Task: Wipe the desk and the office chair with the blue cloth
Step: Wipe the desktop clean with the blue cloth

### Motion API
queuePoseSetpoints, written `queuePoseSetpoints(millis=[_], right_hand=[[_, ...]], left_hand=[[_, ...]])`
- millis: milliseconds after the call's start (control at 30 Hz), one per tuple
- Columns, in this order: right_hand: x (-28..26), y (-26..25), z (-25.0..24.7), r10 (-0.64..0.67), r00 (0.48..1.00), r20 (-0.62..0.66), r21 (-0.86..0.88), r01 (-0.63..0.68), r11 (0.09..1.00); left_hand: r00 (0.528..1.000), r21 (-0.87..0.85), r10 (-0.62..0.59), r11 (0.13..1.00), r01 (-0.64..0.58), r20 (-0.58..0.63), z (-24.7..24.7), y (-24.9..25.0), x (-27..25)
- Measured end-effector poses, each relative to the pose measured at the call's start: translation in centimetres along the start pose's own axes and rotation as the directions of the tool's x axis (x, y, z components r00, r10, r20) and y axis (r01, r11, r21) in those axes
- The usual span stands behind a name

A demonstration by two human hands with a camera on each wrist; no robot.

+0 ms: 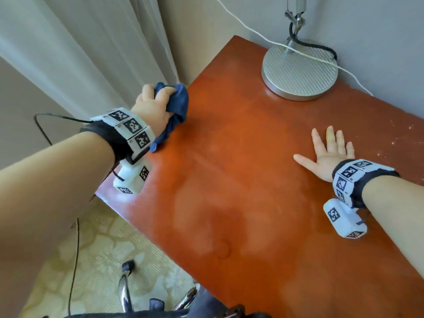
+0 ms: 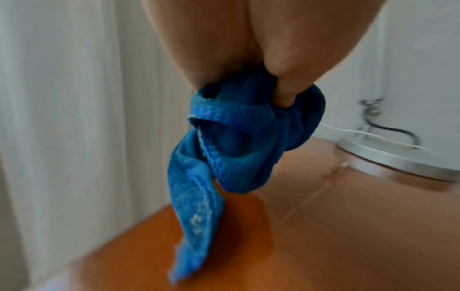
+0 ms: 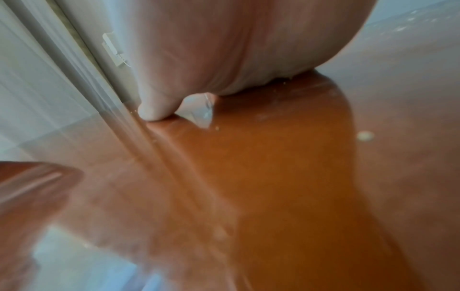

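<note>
Head view: the desk [image 1: 252, 180] fills centre frame. My right hand [image 1: 330, 154], at right, lies flat, fingers spread, probably bracing me. My left hand [image 1: 152, 106], at upper left, bunches the blue cloth [image 1: 179, 104] at the desk edge, its tail hanging free.

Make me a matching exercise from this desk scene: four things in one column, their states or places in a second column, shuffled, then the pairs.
Column one:
1. cloth
2. right hand
3. lamp base
4. white crumbs

Column two:
A. stands at the desk's far end, by the wall
B. scattered along the desk's right edge
C. bunched in the left hand, over the desk's left edge
D. lies flat on the desk, fingers spread

Pairs: 1-C, 2-D, 3-A, 4-B
</note>
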State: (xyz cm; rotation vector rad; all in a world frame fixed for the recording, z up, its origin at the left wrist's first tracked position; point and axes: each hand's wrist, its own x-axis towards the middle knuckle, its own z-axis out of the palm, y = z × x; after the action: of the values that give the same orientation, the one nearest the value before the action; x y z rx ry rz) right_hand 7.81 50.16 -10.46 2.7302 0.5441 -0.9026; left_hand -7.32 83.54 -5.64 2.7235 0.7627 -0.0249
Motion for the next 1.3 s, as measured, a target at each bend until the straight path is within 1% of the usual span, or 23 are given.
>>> queuePoseSetpoints(millis=[67,133,167,233,267,300,333,367,400,433,500,567,600,633,700,767,800,867,933,1033,1133,1200,1300], right_hand=[[0.0,-0.2,0.1,0.003,1.000,-0.025,0.010,-0.002,1.000],[-0.1,-0.5,0.5,-0.002,0.999,-0.039,0.036,0.003,0.999],[-0.3,-0.7,0.8,-0.013,0.999,-0.047,0.043,0.015,0.999],[-1.2,-1.1,1.6,-0.050,0.997,-0.059,0.044,0.053,0.998],[-1.7,-1.3,2.1,-0.064,0.996,-0.065,0.042,0.067,0.997],[-2.1,-1.4,2.5,-0.076,0.994,-0.076,0.035,0.079,0.996],[-2.4,-1.5,2.6,-0.088,0.993,-0.082,0.031,0.091,0.995],[-2.7,-1.3,2.8,-0.099,0.992,-0.084,0.024,0.101,0.995],[-2.9,-1.0,2.9,-0.110,0.990,-0.083,0.017,0.112,0.994],[-3.0,-0.6,3.0,-0.127,0.989,-0.082,0.009,0.128,0.992],[-3.4,0.1,3.4,-0.144,0.986,-0.084,-0.001,0.144,0.990],[-3.8,0.4,4.0,-0.157,0.983,-0.099,-0.010,0.157,0.988],[-4.0,0.5,4.3,-0.158,0.982,-0.104,-0.011,0.158,0.987],[-4.1,0.5,4.5,-0.156,0.982,-0.110,-0.007,0.156,0.988],[-4.0,0.4,4.8,-0.146,0.982,-0.120,0.007,0.148,0.989],[-3.9,0.3,5.0,-0.146,0.982,-0.124,0.007,0.148,0.989],[-3.8,0.4,5.1,-0.147,0.982,-0.120,0.003,0.148,0.989],[-3.7,0.5,5.2,-0.145,0.983,-0.111,-0.003,0.146,0.989],[-3.7,0.5,5.1,-0.148,0.984,-0.097,-0.011,0.148,0.989],[-4.2,0.4,4.3,-0.149,0.986,-0.072,0.000,0.149,0.989],[-5.3,0.4,3.0,-0.153,0.985,-0.074,0.095,0.160,0.983],[-6.6,1.0,2.3,-0.171,0.976,-0.133,0.173,0.193,0.966],[-9.3,2.6,1.6,-0.242,0.947,-0.213,0.278,0.296,0.914]], left_hand=[[0.994,-0.018,0.106,0.994,-0.106,0.023,0.4,2.3,-2.5],[0.969,-0.002,0.235,0.972,-0.235,0.079,1.0,4.8,-6.0],[0.936,0.023,0.338,0.939,-0.342,0.098,1.8,5.8,-7.9],[0.819,0.014,0.546,0.831,-0.557,0.175,4.1,8.0,-11.9],[0.765,0.016,0.604,0.782,-0.622,0.223,5.8,9.3,-13.9],[0.726,0.074,0.588,0.757,-0.649,0.356,7.3,10.5,-15.5],[0.689,0.138,0.514,0.742,-0.656,0.511,8.6,11.1,-16.7],[0.656,0.210,0.406,0.727,-0.653,0.636,9.9,11.5,-17.6],[0.664,0.267,0.363,0.710,-0.651,0.654,10.7,11.7,-18.0],[0.699,0.307,0.340,0.718,-0.625,0.629,11.0,11.6,-17.8],[0.801,0.367,0.284,0.774,-0.516,0.527,11.2,10.2,-16.6],[0.888,0.418,0.157,0.838,-0.352,0.433,10.2,8.1,-15.2],[0.923,0.426,0.083,0.869,-0.252,0.377,9.6,6.6,-14.3],[0.944,0.419,0.000,0.896,-0.146,0.331,8.9,5.0,-13.7],[0.963,0.378,-0.146,0.924,0.052,0.225,7.6,1.2,-12.6],[0.969,0.380,-0.238,0.903,0.198,0.060,6.6,-2.5,-12.1],[0.961,0.385,-0.276,0.887,0.253,0.004,6.0,-3.7,-12.1],[0.930,0.385,-0.367,0.858,0.340,-0.003,5.0,-4.7,-12.1],[0.928,0.378,-0.372,0.860,0.342,0.006,4.3,-4.2,-12.0],[0.943,0.354,-0.334,0.884,0.305,0.020,3.2,-1.6,-11.5],[0.939,0.309,-0.336,0.903,0.299,0.073,1.9,2.3,-10.8],[0.966,0.201,-0.249,0.952,0.232,0.069,0.9,5.5,-10.9],[0.991,0.021,-0.030,0.999,0.028,0.129,0.2,11.4,-12.2]])
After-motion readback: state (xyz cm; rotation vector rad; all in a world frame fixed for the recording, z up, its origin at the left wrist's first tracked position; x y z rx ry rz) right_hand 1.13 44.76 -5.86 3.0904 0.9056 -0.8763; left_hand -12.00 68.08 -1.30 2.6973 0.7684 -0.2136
